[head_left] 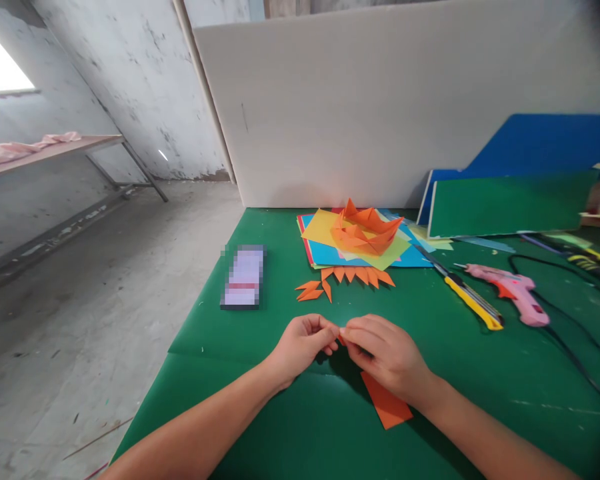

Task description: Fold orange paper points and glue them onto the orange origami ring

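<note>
A green desk (280, 427) fills the middle and right, its left edge slanting beside a bare floor. A large white board (380, 100) stands along its back edge. Toward the back right corner, a blue panel (555, 143) rises behind a lower green panel (505, 207). Near the middle of the back edge lies a stack of coloured paper (410, 259). The person's left hand (305, 343) and right hand (385, 347) meet over the desk's middle, fingers curled. On the stack sits a spiky orange paper ring (363, 241). Toward the right edge are a pink glue gun (515, 290) and, just beside it, a yellow cutter (473, 303). A pixelated phone-like object (244, 277) lies near the left edge. An orange paper strip (387, 403) lies partly under the right hand, toward the front edge. A row of folded orange points (360, 275) lines the stack's near side; a few loose orange pieces (310, 291) lie beside it. Smallest, a mostly hidden orange paper piece (341, 339) is pinched between both hands' closed fingertips.
</note>
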Available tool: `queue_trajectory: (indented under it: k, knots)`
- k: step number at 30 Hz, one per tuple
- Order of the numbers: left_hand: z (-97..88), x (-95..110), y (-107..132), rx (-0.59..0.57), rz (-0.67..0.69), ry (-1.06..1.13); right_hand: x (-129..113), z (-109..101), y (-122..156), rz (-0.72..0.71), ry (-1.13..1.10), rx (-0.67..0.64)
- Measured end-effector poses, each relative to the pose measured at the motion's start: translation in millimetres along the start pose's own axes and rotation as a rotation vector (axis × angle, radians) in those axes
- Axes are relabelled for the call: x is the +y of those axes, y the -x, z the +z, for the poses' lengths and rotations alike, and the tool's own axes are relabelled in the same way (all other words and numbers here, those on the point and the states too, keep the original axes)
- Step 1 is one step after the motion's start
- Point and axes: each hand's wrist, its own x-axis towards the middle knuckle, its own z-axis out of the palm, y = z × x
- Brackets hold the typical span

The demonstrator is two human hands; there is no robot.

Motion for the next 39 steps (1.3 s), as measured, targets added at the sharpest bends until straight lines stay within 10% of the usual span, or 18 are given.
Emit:
queue_trajectory:
  k: [11, 39]
  knots:
    - [2.1, -7, -2, 0.036, 0.087, -0.166, 1, 3, -6, 0.505, -0.42, 0.019]
    - [6.9, -11, 1, 0.075, 0.288, -0.41, 12, 8, -7, 0.776, -0.797, -0.157]
